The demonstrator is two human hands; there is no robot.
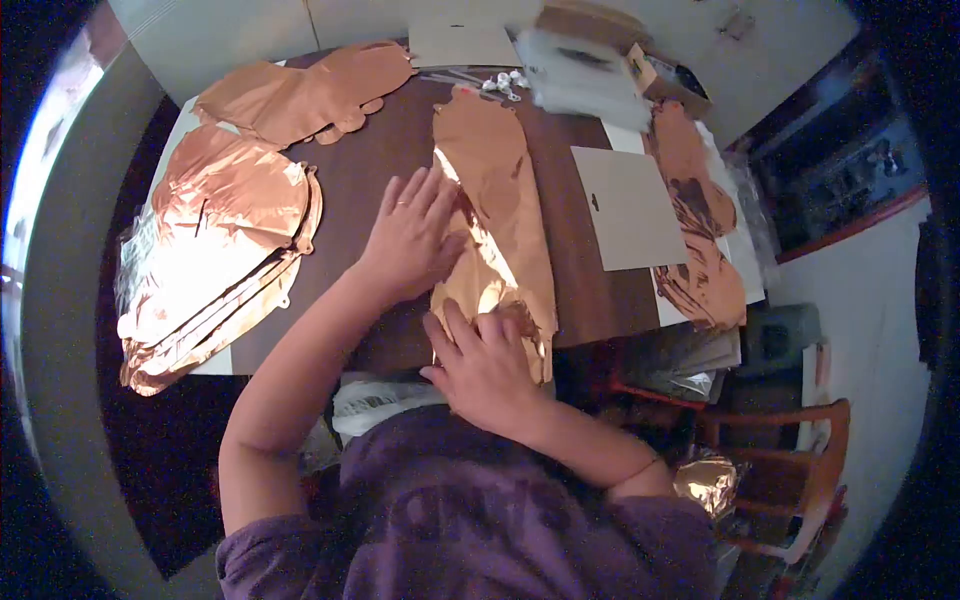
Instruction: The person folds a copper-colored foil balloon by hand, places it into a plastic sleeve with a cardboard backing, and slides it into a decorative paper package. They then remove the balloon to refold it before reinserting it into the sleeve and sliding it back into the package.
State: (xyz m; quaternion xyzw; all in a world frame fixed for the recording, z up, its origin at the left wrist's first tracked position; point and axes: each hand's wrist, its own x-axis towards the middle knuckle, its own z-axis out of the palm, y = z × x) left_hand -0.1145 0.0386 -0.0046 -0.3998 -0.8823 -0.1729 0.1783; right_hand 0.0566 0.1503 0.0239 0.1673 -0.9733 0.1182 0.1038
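A long, flat, copper-coloured foil balloon [500, 180] lies lengthwise in front of me on the dark brown table, its near end reaching the table edge. My left hand [412, 235] rests with fingers stretched out along the foil's left edge, partly over it. Lower down, my right hand [488, 365] lies over the near end, fingers spread and touching the shiny foil. Neither hand is wrapped round anything. Part of the near end is hidden under my right hand.
Flat foil balloons [225, 200] are piled at the left, more foil [300, 95] lies behind them, and others [690, 200] lie at the right. A white card [630, 210] sits right of centre. A small box [665, 78] stands at the back; a wooden chair [825, 460] is at lower right.
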